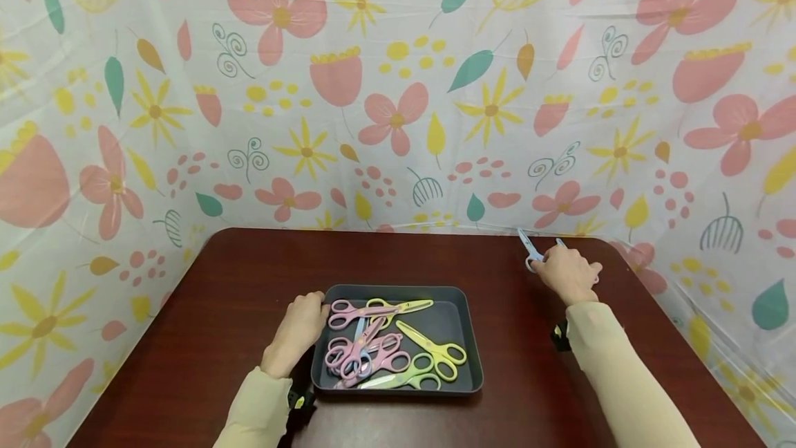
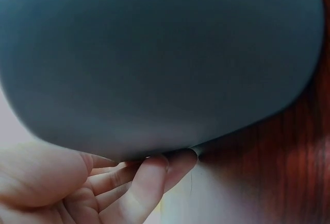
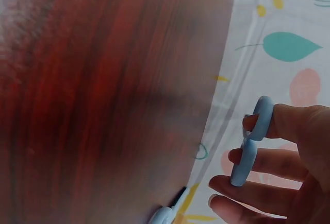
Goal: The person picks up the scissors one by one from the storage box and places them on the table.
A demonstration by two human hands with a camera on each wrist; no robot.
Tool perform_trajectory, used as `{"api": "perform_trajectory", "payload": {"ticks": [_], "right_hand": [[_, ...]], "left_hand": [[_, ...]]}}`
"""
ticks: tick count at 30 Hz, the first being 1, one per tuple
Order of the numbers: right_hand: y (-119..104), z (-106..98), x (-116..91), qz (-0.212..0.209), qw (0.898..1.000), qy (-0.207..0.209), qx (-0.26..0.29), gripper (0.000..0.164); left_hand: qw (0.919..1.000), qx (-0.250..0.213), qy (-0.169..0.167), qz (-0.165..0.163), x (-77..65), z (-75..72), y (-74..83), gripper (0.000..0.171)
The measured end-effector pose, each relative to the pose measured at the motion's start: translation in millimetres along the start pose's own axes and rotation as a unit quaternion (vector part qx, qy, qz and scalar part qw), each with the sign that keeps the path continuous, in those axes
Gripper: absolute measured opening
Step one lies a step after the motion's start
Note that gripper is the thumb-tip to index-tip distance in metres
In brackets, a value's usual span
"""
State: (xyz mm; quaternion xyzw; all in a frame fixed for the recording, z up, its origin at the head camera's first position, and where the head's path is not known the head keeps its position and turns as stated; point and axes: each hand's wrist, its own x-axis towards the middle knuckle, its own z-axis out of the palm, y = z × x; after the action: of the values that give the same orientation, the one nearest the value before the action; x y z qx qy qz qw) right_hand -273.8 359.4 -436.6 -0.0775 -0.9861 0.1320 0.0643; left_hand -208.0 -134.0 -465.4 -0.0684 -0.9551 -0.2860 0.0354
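Note:
My left hand (image 1: 297, 330) grips the left rim of a dark grey tray (image 1: 452, 327). In the left wrist view the thumb and fingers (image 2: 149, 183) meet at the tray's edge. Pink, yellow, green and blue scissors lie heaped inside, among them yellow scissors (image 1: 435, 350) and green scissors (image 1: 404, 377). At the far right of the table, my right hand (image 1: 567, 274) holds light blue scissors (image 1: 528, 247) by the handles, blades pointing to the back. The right wrist view shows the thumb in one handle loop (image 3: 264, 116) and fingers at the other.
Another pair of light blue scissors (image 3: 162, 215) lies near the table's back edge, partly hidden behind my right hand in the head view. A bit of pink handle (image 1: 596, 278) shows beside that hand. A flowered curtain (image 1: 398, 123) rises behind the dark red-brown table (image 1: 261, 261).

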Motion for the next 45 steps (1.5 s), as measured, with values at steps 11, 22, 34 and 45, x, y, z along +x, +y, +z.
{"api": "perform_trajectory", "payload": {"ticks": [11,22,34,45], "right_hand": [[5,8,12,0.053,0.998,-0.027,-0.014,0.038],[10,11,17,0.074,0.994,-0.07,-0.026,0.041],[12,16,16,0.058,0.995,-0.069,-0.052,0.043],[12,20,15,0.054,0.996,-0.055,-0.053,0.045]], "left_hand": [[1.0,-0.003,0.0,-0.007,1.6,2.3,1.1,0.015],[0.9999,-0.015,-0.001,-0.001,-2.1,0.9,1.5,0.01],[0.9999,-0.013,-0.006,-0.002,-2.3,1.6,1.3,0.011],[0.9999,-0.008,-0.005,-0.005,-1.9,1.1,1.5,0.01]]}}
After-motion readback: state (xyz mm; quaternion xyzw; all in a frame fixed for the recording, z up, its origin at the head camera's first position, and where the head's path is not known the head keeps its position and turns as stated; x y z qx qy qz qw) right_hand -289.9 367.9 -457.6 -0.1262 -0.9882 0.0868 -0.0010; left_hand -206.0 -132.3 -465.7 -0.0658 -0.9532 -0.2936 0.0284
